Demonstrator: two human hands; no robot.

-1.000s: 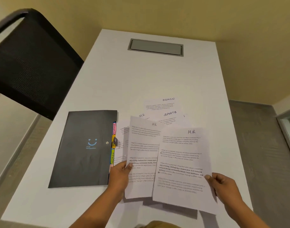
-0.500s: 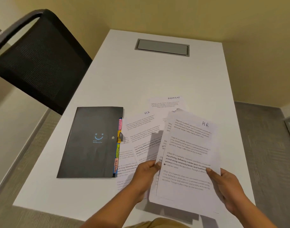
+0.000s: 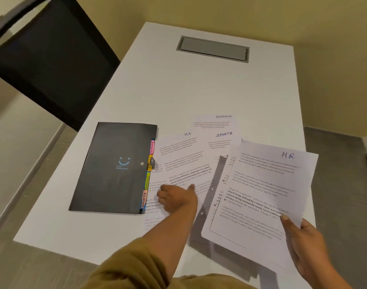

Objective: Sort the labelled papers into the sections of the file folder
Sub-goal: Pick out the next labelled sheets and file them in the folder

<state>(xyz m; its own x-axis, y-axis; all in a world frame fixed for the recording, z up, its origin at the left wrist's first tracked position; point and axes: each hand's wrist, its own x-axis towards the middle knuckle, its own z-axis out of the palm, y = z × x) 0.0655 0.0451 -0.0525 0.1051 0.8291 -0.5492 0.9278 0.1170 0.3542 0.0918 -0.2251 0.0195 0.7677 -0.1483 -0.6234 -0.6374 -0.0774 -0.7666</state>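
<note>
A black file folder (image 3: 114,167) with a blue smiley lies shut on the white table, its coloured section tabs (image 3: 148,176) sticking out along the right edge. Loose labelled papers lie fanned beside it: an HR sheet (image 3: 182,159), a SPORTS sheet (image 3: 222,140) and an ADMIN sheet (image 3: 218,122). My left hand (image 3: 176,198) rests on the HR sheet close to the tabs, fingers curled at its left edge and thumb stretched over the text. My right hand (image 3: 309,247) grips the lower right corner of a raised stack of HR papers (image 3: 264,190), thumb on top.
A black mesh chair (image 3: 47,59) stands at the table's left side. A grey cable hatch (image 3: 212,49) is set into the far end of the table (image 3: 199,90). More sheets lie under the HR sheet near the front edge.
My left hand let go of the raised HR papers and dropped left onto the HR sheet on the table. My right hand carried the stack to the right, uncovering the SPORTS sheet.
</note>
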